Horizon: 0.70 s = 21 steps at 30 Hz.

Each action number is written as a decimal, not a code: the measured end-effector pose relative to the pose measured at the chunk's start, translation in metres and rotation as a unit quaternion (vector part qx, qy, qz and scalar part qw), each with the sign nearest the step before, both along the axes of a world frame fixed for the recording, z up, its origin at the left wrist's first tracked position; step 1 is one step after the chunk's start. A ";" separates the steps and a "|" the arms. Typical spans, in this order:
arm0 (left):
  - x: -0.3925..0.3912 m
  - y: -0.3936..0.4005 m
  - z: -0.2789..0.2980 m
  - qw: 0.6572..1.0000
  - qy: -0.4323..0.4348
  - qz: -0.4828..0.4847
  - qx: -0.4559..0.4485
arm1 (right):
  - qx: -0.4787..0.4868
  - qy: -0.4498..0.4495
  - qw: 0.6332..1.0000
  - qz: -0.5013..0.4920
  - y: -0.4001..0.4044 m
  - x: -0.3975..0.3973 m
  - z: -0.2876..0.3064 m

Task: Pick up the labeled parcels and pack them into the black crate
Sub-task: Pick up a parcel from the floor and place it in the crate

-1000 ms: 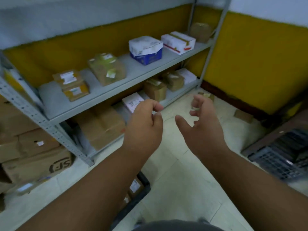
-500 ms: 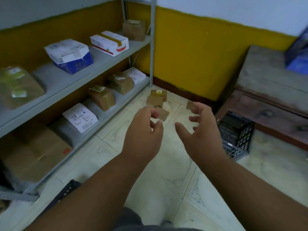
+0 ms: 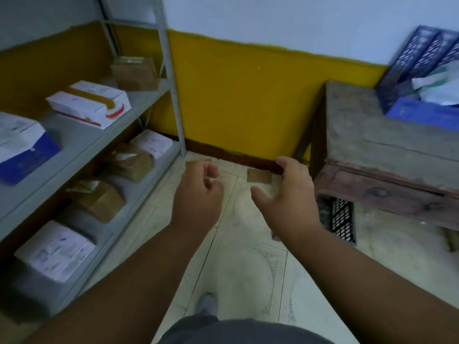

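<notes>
Both empty: left hand (image 3: 198,194) fingers loosely curled, right hand (image 3: 288,194) spread. Black crate (image 3: 340,219) half hidden under bench (image 3: 372,135); floor parcel (image 3: 259,175) blurred.

**No legible text**

Printed labels noted on white parcel (image 3: 56,252) at lower left, white parcel (image 3: 152,143) at left centre, and white box (image 3: 89,103) at upper left. All print blurred; no word, brand or number readable.

Dim, bluish indoor light; motion blur throughout, wide-angle warp at edges.
</notes>
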<state>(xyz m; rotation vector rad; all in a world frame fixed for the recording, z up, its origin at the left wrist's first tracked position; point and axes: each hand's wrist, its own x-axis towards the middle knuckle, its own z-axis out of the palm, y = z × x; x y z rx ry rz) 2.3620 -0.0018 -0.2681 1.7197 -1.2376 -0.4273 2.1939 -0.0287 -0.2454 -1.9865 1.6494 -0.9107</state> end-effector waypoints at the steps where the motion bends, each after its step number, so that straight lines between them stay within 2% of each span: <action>1: 0.009 -0.022 0.003 1.000 0.005 -0.003 -0.005 | 0.007 -0.005 1.000 -0.019 -0.017 0.003 0.002; 7: 0.033 -0.139 0.018 0.997 0.018 -0.075 -0.024 | 0.056 -0.042 0.995 -0.069 -0.089 0.021 -0.015; 14: 0.002 -0.227 -0.022 0.986 0.030 -0.161 0.026 | 0.081 -0.056 0.989 -0.114 -0.190 0.004 -0.040; 21: 0.014 -0.352 -0.032 0.986 0.043 -0.147 0.062 | 0.109 -0.106 0.985 -0.077 -0.345 0.014 -0.060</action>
